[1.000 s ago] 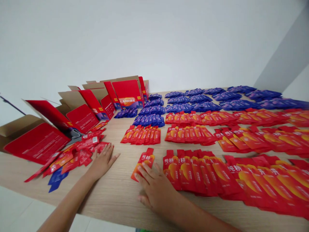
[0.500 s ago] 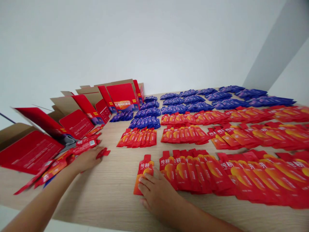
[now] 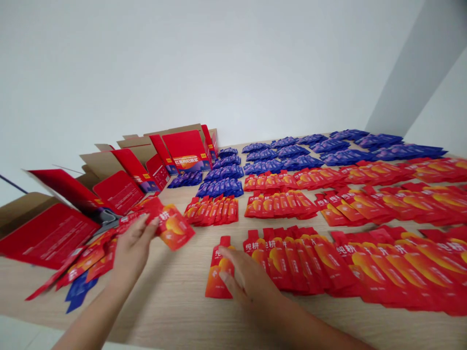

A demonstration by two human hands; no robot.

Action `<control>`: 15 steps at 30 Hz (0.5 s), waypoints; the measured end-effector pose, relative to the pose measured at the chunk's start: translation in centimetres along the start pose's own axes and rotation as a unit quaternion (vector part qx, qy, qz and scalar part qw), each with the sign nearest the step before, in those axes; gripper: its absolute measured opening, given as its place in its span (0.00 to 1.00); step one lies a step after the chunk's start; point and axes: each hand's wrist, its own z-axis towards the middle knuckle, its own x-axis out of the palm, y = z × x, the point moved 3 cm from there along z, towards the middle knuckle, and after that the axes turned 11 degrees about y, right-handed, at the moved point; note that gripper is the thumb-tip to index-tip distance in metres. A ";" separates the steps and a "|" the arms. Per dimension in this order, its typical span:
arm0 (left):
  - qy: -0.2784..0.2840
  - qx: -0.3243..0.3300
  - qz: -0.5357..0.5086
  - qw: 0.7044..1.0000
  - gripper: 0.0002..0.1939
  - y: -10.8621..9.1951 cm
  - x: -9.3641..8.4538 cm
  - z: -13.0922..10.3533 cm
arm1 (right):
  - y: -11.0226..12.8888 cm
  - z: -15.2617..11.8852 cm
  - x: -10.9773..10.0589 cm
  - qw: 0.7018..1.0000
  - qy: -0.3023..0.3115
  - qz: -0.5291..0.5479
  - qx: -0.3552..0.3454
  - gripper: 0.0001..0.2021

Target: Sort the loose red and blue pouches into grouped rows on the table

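A red-orange pouch (image 3: 175,227) hangs by its spout end from my left hand (image 3: 133,245), above the wooden table (image 3: 164,301). Thumb and fingers of that hand are pinched on it. My right hand (image 3: 248,279) is over the right edge of another red-orange pouch (image 3: 219,282) lying flat, its thumb and forefinger apart. Just right of it lies a fanned row of red pouches (image 3: 288,257). A loose pile of red pouches (image 3: 91,257) with some blue ones (image 3: 80,291) lies left of my left hand.
Open red cartons (image 3: 120,192) stand along the left side up to the back. Rows of blue pouches (image 3: 262,154) fill the back, with more red rows (image 3: 279,203) in front. A white wall (image 3: 233,63) rises behind the table.
My left hand has lifted a red pouch off the pile and brought it slightly right. My right hand has opened its fingers over the flat pouch. Blue pouches at the left show more.
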 end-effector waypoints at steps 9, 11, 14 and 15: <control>0.276 -0.116 -0.340 0.891 0.17 -6.0 13.5 -1.5 | -2.3 1.1 -0.8 0.947 -0.093 0.296 0.083 0.23; 0.302 -0.111 -0.348 0.881 0.19 -6.0 14.9 -2.2 | -2.7 1.2 -1.4 0.945 -0.131 0.289 0.080 0.24; 0.331 -0.105 -0.325 0.880 0.20 -5.5 16.0 -3.3 | -3.1 1.0 -2.3 0.953 -0.197 0.212 0.085 0.25; 0.341 -0.112 -0.317 0.878 0.20 -5.2 16.2 -3.7 | -3.1 1.0 -2.5 0.956 -0.212 0.181 0.090 0.25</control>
